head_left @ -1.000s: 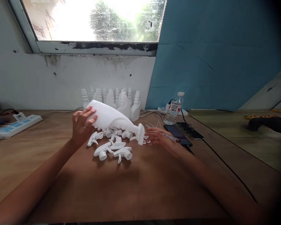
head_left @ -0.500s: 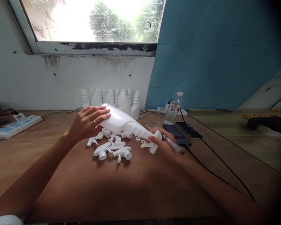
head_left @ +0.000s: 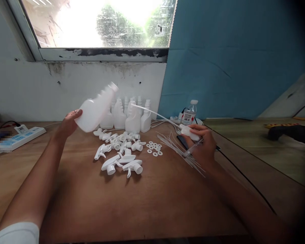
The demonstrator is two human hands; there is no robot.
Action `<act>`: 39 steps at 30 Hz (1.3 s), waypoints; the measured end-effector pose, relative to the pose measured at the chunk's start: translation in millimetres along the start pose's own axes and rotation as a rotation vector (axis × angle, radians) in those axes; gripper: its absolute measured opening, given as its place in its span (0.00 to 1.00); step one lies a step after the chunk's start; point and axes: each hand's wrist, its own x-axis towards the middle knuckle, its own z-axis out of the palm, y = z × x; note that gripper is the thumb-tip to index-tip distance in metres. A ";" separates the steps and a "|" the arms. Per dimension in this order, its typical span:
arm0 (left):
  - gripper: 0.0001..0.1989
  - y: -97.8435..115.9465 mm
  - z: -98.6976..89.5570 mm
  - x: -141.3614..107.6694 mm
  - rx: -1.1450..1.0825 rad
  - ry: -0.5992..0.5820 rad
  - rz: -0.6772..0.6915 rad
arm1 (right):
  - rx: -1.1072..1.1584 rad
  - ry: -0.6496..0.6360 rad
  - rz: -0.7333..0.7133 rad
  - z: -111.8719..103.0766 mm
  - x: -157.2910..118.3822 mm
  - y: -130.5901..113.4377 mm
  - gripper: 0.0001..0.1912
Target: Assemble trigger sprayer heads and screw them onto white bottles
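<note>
Head view: the left hand (head_left: 72, 123) pinches the base of a tilted bottle (head_left: 95, 108), neck up. The right hand (head_left: 202, 144) closes round a spray head (head_left: 190, 132), its tube (head_left: 157, 113) pointing left. Between and below both grips, trigger tops (head_left: 122, 159) and washers (head_left: 154, 147) lie on the table (head_left: 147, 203).

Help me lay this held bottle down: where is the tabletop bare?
Widest bare tabletop: on the near side of the spray heads, between the forearms. Smaller: between the power strip and left forearm. Crowded: the middle, with spray heads, rings and thin tubes, and by the wall, where bottles stand.
</note>
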 end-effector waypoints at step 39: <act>0.17 15.3 121.9 -54.8 0.029 -0.079 -0.008 | 0.625 -0.286 1.043 15.5 -15.3 -10.5 0.22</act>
